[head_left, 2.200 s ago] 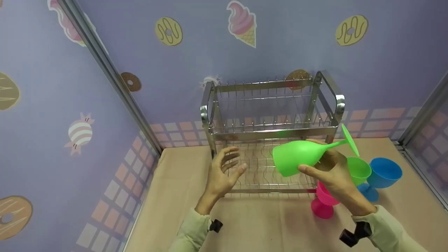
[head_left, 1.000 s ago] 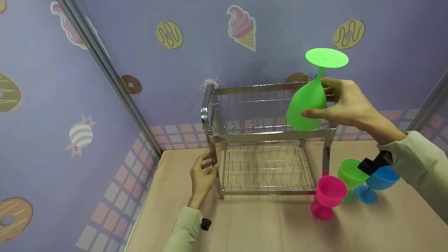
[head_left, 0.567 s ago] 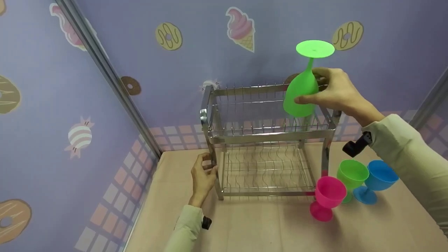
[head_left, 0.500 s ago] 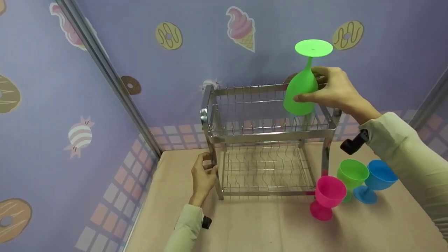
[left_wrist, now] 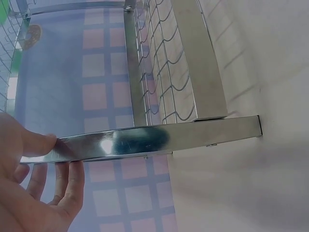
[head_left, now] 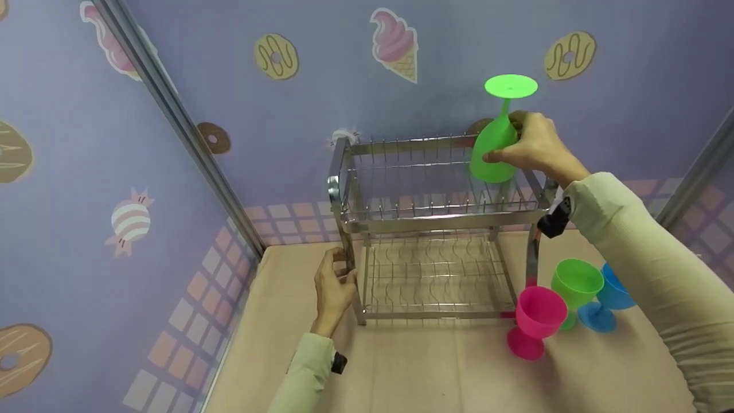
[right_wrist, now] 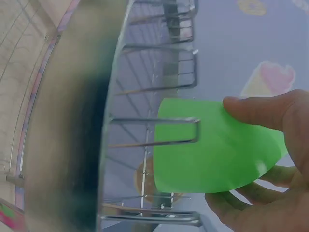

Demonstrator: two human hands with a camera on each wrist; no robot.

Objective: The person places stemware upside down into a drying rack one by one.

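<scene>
A bright green wine glass (head_left: 492, 146) is upside down over the right part of the rack's upper tier, its round foot on top. My right hand (head_left: 533, 143) holds it by the bowl, thumb on the front side and fingers behind. In the right wrist view the glass's rim (right_wrist: 161, 145) lies behind the wire prongs of the metal dish rack (right_wrist: 67, 125). Low on the rack's left side, my left hand (head_left: 334, 289) grips the front upright. The left wrist view has thumb and fingers on either side of that metal bar (left_wrist: 111, 142).
Right of the rack stand a pink goblet (head_left: 541, 312), a light green goblet (head_left: 576, 282) and a blue goblet (head_left: 599, 315), partly behind my right sleeve. The rack's lower wire tier (head_left: 436, 275) sits close above the table (head_left: 424, 367). Patterned walls enclose the back and left.
The green wine glass went from tilted in front of the rack to upside down above its upper tier, then farther back. My left hand moved onto the rack's left upright and stayed.
</scene>
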